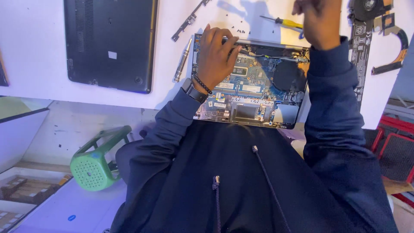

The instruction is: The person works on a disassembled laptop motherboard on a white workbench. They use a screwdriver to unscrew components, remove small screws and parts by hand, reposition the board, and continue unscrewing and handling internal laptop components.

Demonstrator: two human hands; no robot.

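Nearest you, the opened laptop [252, 92] lies bottom-up on the white table [39, 64], blue motherboard and dark fan bared. Your left hand [215, 54] presses curled fingers onto its far edge at 11 o'clock, seemingly to steady it. At 1 o'clock your right hand [317, 19] hovers loosely closed beside the yellow-handled screwdriver [285, 22]; I cannot tell whether it pinches anything.
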